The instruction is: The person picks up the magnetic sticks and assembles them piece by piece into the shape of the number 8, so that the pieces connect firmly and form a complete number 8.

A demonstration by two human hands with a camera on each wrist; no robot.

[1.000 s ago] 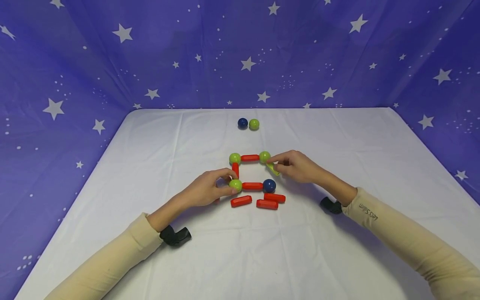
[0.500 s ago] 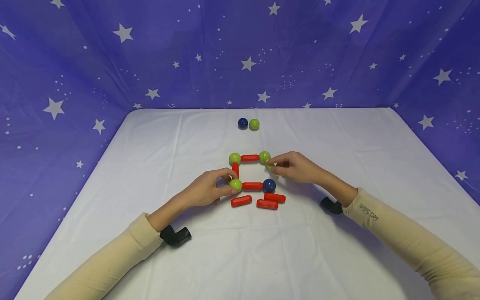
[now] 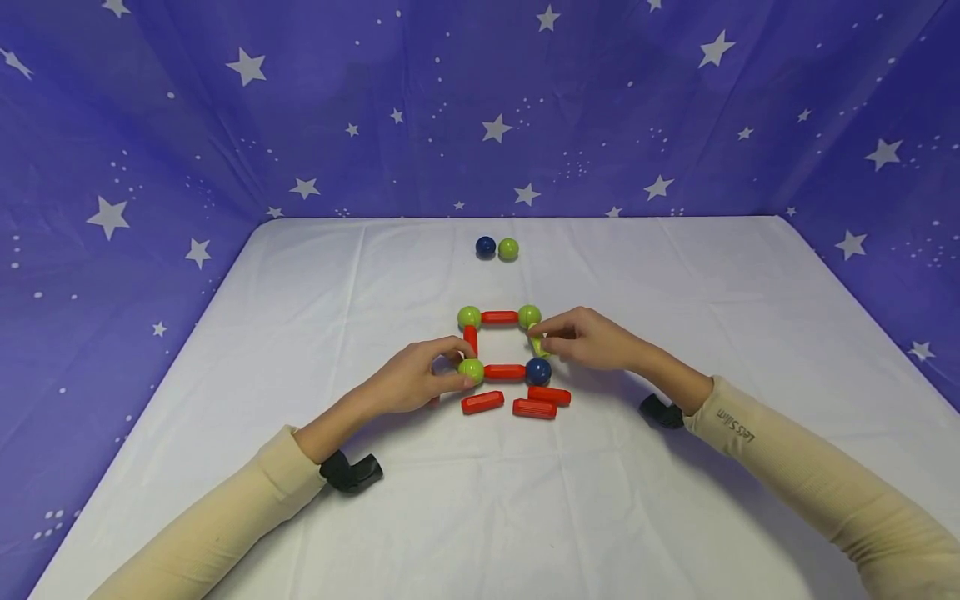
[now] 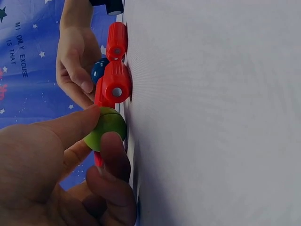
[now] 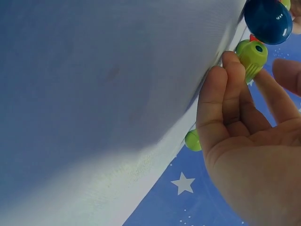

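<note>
Magnetic balls and rods form a near-square on the table in the head view. My left hand grips the green ball at its near left corner, thumb and fingers round it. Between the far right green ball and the near right dark blue ball, my right hand holds a yellow-green rod. The rod's near end, with a dark round tip, points towards the blue ball in the right wrist view. Red rods make the other sides, the left one partly hidden by my left fingers.
Loose red rods lie just in front of the square. Behind it, a spare dark blue ball and a spare green ball stand side by side. A purple starry cloth hangs round the white table.
The yellow-green rod has swung inward so its near end lies closer to the blue ball. My right hand has shifted slightly nearer with it. My left hand stays on its green ball.
</note>
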